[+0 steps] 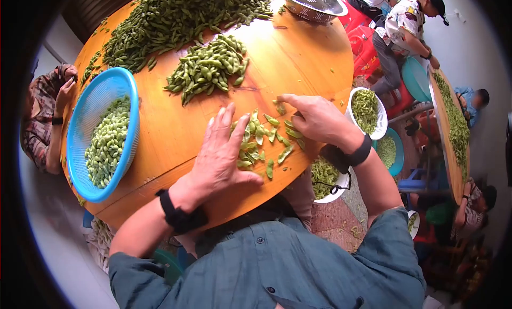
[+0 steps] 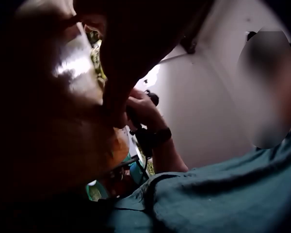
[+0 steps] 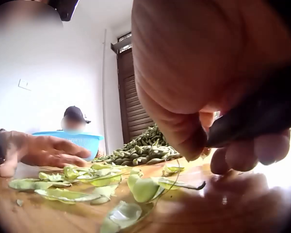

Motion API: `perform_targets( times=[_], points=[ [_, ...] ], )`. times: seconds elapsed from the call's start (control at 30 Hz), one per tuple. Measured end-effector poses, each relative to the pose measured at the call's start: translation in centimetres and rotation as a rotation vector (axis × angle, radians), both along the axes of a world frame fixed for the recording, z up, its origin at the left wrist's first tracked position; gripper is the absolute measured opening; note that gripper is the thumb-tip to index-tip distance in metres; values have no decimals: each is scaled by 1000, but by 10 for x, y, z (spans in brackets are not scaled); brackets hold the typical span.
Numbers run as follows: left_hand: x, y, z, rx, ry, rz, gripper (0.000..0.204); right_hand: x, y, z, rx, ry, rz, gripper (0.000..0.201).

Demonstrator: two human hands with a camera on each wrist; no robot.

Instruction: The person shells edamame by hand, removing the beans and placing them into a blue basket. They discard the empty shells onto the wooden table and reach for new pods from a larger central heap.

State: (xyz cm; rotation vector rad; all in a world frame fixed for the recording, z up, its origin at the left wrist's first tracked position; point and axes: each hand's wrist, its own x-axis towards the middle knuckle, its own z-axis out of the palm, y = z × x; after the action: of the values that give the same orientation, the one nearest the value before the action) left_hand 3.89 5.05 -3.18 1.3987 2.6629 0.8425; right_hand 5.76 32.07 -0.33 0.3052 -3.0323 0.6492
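My left hand (image 1: 218,157) lies flat with fingers spread on the wooden table, just left of a scatter of split green pods (image 1: 256,133). On the other side of the pods, my right hand (image 1: 322,122) reaches in with its index finger extended, the fingertip at a small pod piece (image 1: 279,107). In the right wrist view, the right hand's (image 3: 208,97) fingers hang loosely bent above the tabletop, beside the opened pods (image 3: 145,187). A small pile of whole pods (image 1: 210,66) sits beyond both hands. The left wrist view is mostly dark.
A blue basket (image 1: 133,133) of shelled beans stands at the left. Behind are a large pod heap (image 1: 176,21) and a metal colander (image 1: 314,7). White baskets of pods, such as one (image 1: 384,117), stand beyond the right table edge. Other people sit or stand around.
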Motion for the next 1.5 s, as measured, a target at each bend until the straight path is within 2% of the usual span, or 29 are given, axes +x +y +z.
perform_targets(
  times=[0.07, 0.13, 0.23, 0.27, 0.33, 0.4, 0.47, 0.53, 0.57, 0.6, 0.63, 0.67, 0.73, 0.8, 0.87, 0.93, 1.0, 1.07, 1.17, 1.2, 1.27, 1.33, 1.47, 1.5],
  points=[
    [0, 26, -3, -17, 43, -9, 117, 3, 3, -3, -93, 48, 124, 38],
    [6, 57, -9, 14, 72, -22, 110, 10, 8, -5, -116, 82, 146, 36],
    [18, 103, -21, 88, 91, -37, 102, 27, 17, 5, -209, 41, 60, 30],
    [22, 116, -24, 121, 103, -42, 96, 35, 26, 5, -172, -25, -52, 23],
    [35, 143, -30, 158, 110, -66, 90, 53, 45, 8, -166, -35, -111, 19],
    [52, 169, -35, 187, 91, -65, 82, 75, 62, 12, -178, -67, -187, 21],
    [65, 188, -28, 312, -35, -145, 72, 96, 79, 15, -217, -77, -257, 28],
    [68, 204, -23, 523, -282, -298, 63, 109, 85, 31, -216, -119, -448, 30],
    [67, 207, -24, 525, -287, -304, 63, 115, 96, 28, -199, -53, -464, 31],
    [65, 210, -23, 564, -417, -333, 60, 117, 101, 28, -181, 14, -478, 32],
    [64, 212, -22, 603, -549, -360, 56, 119, 104, 30, -280, -52, -583, 27],
    [61, 209, -23, 636, -617, -342, 48, 121, 104, 33, -276, -55, -587, 27],
    [49, 188, -6, 671, -595, -299, 38, 115, 95, 37, -695, -38, -540, 21],
    [32, 154, 17, 543, -611, -250, 27, 103, 74, 40, -775, -19, -471, 19],
    [24, 120, 25, 573, -687, -161, 19, 85, 51, 40, -1022, -6, -332, 21],
    [15, 85, 25, 461, -659, -45, 14, 63, 25, 40, -1170, -68, -247, 23],
    [6, 54, 24, 387, -500, 20, 11, 35, -3, 38, -1394, -120, -161, 25],
    [-4, 29, 20, 370, -474, 108, 8, 7, -26, 31, -1618, -194, -150, 25],
    [-30, 0, 14, 327, -210, 264, 10, -26, -59, 21, -1925, -307, -125, 20],
    [-41, -7, 13, 312, -117, 317, 11, -35, -66, 16, -1941, -326, -116, 19],
    [-57, -13, 22, 304, -123, 472, 17, -46, -81, 8, -1961, -320, -176, 18],
    [-80, -20, 10, 276, 52, 523, 21, -51, -91, 5, -1918, -308, -215, 17],
    [-103, -15, 6, 251, 200, 526, 21, -51, -99, 3, -1795, -322, -240, 17],
    [-106, -11, 8, 184, 215, 542, 21, -50, -100, 2, -1755, -345, -236, 17]
  ],
)
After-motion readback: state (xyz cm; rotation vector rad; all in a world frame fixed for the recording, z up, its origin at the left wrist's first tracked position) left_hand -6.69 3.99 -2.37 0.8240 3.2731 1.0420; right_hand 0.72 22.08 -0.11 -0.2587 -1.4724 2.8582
